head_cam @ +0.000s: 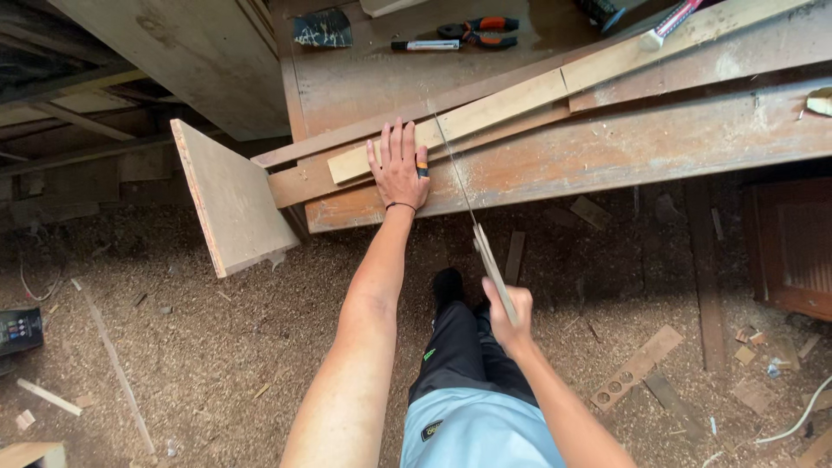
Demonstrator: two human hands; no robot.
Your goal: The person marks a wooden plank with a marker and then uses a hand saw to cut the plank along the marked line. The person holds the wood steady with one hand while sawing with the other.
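Left hand (399, 169) flat, fingers spread, pinning stiff pale wooden plank (485, 113); right hand (507, 312) clenched on thin handsaw (468, 208) handle, blade likely whippy.

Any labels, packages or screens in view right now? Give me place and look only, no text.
Small device with a screen: floor at far left, dark, rectangular, faint coloured marks.
Patch label: on the light blue garment at bottom centre, small, dark.
Marker pen: on the workbench top, white labelled barrel, black cap.
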